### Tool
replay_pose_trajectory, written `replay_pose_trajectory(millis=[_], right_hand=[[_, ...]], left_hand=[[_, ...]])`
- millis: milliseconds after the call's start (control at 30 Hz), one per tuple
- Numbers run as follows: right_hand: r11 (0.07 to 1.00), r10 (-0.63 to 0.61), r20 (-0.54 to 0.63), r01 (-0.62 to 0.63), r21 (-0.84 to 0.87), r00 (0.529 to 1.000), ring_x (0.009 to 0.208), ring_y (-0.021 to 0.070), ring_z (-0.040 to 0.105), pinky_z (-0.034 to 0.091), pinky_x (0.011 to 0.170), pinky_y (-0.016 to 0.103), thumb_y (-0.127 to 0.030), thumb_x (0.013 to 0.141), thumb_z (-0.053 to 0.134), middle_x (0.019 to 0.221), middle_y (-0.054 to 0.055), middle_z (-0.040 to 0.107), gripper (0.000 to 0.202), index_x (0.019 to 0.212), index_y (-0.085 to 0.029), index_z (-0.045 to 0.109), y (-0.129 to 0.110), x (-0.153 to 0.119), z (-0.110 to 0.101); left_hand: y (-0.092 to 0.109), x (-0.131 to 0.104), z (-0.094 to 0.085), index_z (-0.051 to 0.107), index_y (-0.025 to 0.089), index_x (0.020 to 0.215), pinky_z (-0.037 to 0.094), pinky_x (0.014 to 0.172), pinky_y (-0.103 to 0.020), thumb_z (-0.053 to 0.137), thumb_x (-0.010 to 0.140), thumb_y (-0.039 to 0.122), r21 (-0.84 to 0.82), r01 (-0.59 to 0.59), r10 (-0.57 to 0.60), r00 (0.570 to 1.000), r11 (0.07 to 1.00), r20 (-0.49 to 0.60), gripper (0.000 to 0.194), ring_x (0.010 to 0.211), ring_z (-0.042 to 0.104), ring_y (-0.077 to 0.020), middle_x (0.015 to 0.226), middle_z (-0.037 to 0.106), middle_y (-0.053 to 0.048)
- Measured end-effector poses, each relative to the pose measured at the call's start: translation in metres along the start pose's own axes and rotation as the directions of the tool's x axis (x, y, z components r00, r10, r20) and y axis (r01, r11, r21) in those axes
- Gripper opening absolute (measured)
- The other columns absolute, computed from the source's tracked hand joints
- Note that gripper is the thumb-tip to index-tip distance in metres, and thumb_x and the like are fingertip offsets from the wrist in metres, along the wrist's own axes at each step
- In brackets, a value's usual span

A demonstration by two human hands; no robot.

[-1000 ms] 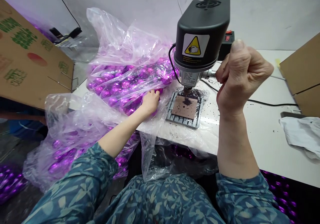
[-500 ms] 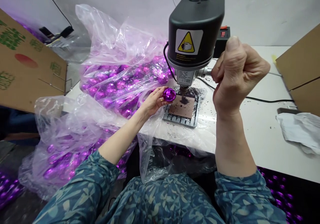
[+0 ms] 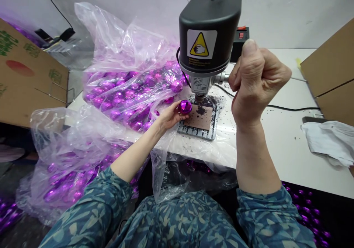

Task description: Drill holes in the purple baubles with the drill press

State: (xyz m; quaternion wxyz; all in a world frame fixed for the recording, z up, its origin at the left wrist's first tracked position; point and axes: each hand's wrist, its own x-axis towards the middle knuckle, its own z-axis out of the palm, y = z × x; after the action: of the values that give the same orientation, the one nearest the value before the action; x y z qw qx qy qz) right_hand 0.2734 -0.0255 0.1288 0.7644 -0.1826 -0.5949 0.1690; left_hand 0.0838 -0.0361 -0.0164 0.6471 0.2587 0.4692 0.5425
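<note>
Between its fingertips my left hand (image 3: pixel 172 116) holds a shiny purple faceted ball (image 3: pixel 185 107), just left of the drill press's spindle. My right hand (image 3: pixel 256 82) is closed in a fist at the side of the black drill press (image 3: pixel 208 30), around the feed handle (image 3: pixel 222 78) whose grip end is hidden by the fingers. Below the spindle, a brown board (image 3: pixel 203 120) with a small dark hole lies on the slotted metal base (image 3: pixel 197 132). Dark shavings are scattered on the board and around it.
Clear plastic bags (image 3: pixel 110 48) full of purple balls (image 3: pixel 118 93) cover the left of the white table (image 3: pixel 282 137) and hang over its edge. Cardboard boxes stand at left (image 3: pixel 30 78) and right (image 3: pixel 329 74). A white cloth (image 3: pixel 329 141) and a black cable (image 3: pixel 293 109) lie at right.
The whole view has shifted slightly. My left hand has turned the ball a little and lowered it slightly relative to the board. My right hand keeps its place at the handle.
</note>
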Motion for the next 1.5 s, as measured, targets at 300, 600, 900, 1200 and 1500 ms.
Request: replay_pose_trajectory(millis=[300, 600, 900, 1200, 1500], right_hand=[[0.997, -0.009, 0.030, 0.007, 0.074, 1.000, 0.039, 0.0050, 0.029, 0.024, 0.043, 0.028, -0.058, 0.091, 0.064, 0.044, -0.006, 0.031, 0.062, 0.051, -0.021, 0.034, -0.002, 0.001, -0.001], [0.999, -0.028, 0.048, 0.030, -0.034, 0.998, 0.039, 0.0099, 0.029, 0.025, 0.044, 0.036, -0.066, 0.089, 0.057, 0.043, -0.004, 0.030, 0.062, 0.052, -0.024, 0.031, 0.000, 0.001, -0.003], [0.999, -0.024, 0.028, 0.025, -0.025, 0.999, 0.040, 0.0077, 0.026, 0.024, 0.045, 0.033, -0.067, 0.089, 0.056, 0.045, -0.005, 0.028, 0.063, 0.054, -0.024, 0.028, -0.001, 0.000, -0.001], [0.999, -0.029, 0.008, 0.028, 0.021, 1.000, 0.038, 0.0080, 0.027, 0.023, 0.043, 0.033, -0.065, 0.088, 0.060, 0.043, -0.005, 0.028, 0.062, 0.052, -0.024, 0.030, -0.001, 0.000, 0.000], [0.998, -0.057, 0.029, 0.057, 0.003, 0.998, 0.038, 0.0059, 0.026, 0.022, 0.042, 0.031, -0.056, 0.096, 0.062, 0.043, -0.005, 0.029, 0.066, 0.050, -0.021, 0.031, 0.006, -0.014, -0.007]], left_hand=[[0.002, -0.009, -0.004, 0.062, 0.020, 0.136, 0.058, 0.065, -0.023, 0.086, 0.085, 0.030, 0.110, -0.125, 0.112, 0.987, 0.986, 0.115, 0.057, 0.074, 0.071, -0.0119, 0.107, 0.075, -0.007], [-0.016, 0.007, -0.005, 0.061, 0.013, 0.130, 0.054, 0.062, -0.025, 0.093, 0.075, 0.030, 0.396, -0.270, 0.213, 0.960, 0.878, 0.181, 0.067, 0.068, 0.066, -0.0105, 0.108, 0.074, -0.008], [-0.028, 0.015, 0.003, 0.064, 0.014, 0.132, 0.059, 0.090, -0.033, 0.092, 0.074, 0.028, 0.498, -0.375, 0.278, 0.925, 0.782, 0.261, 0.066, 0.100, 0.072, -0.0203, 0.122, 0.074, -0.013], [-0.034, 0.009, 0.015, 0.069, 0.014, 0.128, 0.060, 0.084, -0.032, 0.092, 0.077, 0.028, 0.760, -0.529, 0.459, 0.820, 0.377, 0.343, 0.059, 0.098, 0.070, -0.0207, 0.120, 0.072, -0.012], [-0.041, 0.009, 0.015, 0.062, 0.014, 0.136, 0.061, 0.088, -0.033, 0.089, 0.081, 0.024, 0.716, -0.533, 0.441, 0.830, 0.451, 0.340, 0.062, 0.103, 0.072, -0.0208, 0.125, 0.073, -0.013]])
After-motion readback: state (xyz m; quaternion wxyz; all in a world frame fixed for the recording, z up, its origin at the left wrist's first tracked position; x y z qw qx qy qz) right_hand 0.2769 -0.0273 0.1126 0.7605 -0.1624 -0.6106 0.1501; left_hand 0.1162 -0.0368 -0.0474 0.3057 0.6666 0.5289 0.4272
